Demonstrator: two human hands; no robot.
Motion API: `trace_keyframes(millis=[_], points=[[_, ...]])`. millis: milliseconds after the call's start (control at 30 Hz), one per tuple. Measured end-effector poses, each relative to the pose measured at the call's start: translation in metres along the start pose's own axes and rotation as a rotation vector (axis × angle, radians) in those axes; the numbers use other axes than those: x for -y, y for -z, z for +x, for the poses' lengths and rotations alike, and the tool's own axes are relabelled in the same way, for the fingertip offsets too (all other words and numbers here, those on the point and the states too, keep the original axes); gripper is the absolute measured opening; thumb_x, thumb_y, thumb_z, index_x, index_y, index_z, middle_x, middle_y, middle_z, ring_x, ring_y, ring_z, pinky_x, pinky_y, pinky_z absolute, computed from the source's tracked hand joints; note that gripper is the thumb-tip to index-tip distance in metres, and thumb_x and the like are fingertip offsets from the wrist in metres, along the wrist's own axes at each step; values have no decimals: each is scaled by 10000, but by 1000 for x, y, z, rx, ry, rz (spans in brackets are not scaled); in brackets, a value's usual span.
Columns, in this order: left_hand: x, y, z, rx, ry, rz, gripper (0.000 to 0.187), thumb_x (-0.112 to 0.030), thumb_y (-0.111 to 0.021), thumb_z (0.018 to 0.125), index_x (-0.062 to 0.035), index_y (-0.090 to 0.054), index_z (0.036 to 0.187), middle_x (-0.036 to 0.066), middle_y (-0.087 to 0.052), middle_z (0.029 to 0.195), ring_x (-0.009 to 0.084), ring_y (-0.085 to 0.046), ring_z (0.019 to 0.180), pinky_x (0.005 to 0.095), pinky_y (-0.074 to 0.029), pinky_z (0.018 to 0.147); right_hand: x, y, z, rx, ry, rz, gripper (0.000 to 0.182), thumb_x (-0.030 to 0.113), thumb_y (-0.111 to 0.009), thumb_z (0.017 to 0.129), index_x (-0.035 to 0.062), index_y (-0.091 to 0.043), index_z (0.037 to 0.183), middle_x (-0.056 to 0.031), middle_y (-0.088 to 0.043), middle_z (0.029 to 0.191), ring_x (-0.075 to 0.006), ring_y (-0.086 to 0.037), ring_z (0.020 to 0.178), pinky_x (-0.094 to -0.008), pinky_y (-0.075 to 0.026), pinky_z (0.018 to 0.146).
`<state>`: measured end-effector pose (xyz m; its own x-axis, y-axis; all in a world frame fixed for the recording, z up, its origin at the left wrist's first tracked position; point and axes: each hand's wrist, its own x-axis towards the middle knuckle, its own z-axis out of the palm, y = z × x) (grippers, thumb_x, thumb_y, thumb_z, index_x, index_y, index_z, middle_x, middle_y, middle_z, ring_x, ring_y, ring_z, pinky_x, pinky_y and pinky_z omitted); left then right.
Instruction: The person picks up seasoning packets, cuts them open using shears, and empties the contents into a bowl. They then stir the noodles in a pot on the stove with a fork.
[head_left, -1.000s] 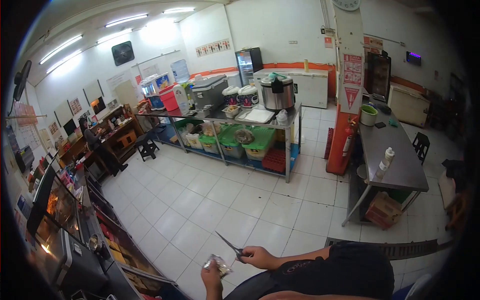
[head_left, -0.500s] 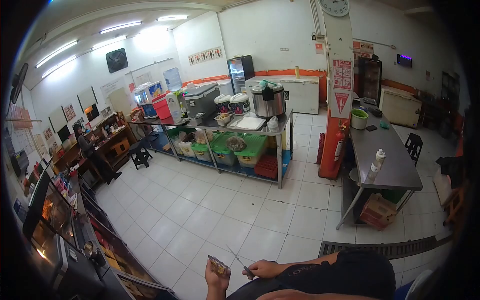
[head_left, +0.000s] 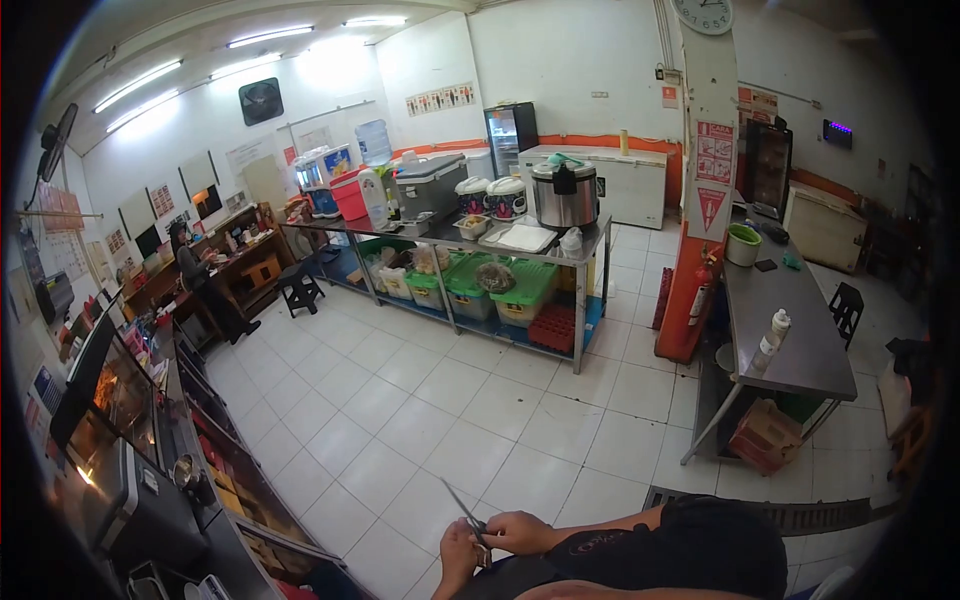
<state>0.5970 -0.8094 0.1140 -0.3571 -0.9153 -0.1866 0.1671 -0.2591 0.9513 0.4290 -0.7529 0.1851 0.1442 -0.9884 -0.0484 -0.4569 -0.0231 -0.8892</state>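
Note:
My right hand [head_left: 522, 530] grips a pair of scissors [head_left: 462, 508], whose blades point up and to the left over the white floor tiles. My left hand [head_left: 458, 552] is closed right against the right hand, at the base of the blades. The small foil packet it holds is almost wholly hidden between the two hands. Both hands are low in the view, just in front of my dark shirt [head_left: 690, 545].
A counter with a heated display case [head_left: 110, 400] runs along my left. Ahead is a steel table [head_left: 590, 235] with rice cookers, a cooler and green bins below. A second steel table [head_left: 800, 345] stands right, beside an orange pillar [head_left: 690, 290]. A person [head_left: 195, 280] sits at the far desk.
My left hand with the packet has come in to meet the right hand at the scissors. The camera has tilted a little.

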Motion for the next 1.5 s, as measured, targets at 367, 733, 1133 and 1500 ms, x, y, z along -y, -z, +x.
trace_keyframes(millis=[367,733,1133,1500], points=[[-13,12,-25,-53,172,53,220,-226,-588,1000,-6,-592,1013,58,-650,851,115,-629,710,264,-539,651,-20,-10,4,-127,156,275,189,157,-687,883,-25,-635,889,-59,-586,839,-133,-544,759,-287,-441,691],[-18,-3,-25,-10,170,-180,202,-177,-607,982,9,-595,1058,83,-672,908,158,-660,766,282,-544,687,-24,2,-2,-106,175,294,158,131,-678,886,-23,-647,904,-55,-590,895,-131,-549,807,-270,-439,727],[-93,-52,-61,194,174,29,498,-342,-593,994,-28,-478,1363,103,-643,1153,157,-642,898,325,-583,681,-23,12,-8,-233,119,293,179,149,-699,881,-23,-653,888,-68,-602,888,-148,-569,823,-276,-449,746],[-57,-24,-28,68,144,-50,529,-386,-623,968,-67,-482,1365,69,-578,1205,181,-574,1035,341,-515,844,-29,4,-6,-181,-5,244,259,205,-728,882,4,-685,1039,-41,-660,944,-104,-582,828,-251,-466,739]])
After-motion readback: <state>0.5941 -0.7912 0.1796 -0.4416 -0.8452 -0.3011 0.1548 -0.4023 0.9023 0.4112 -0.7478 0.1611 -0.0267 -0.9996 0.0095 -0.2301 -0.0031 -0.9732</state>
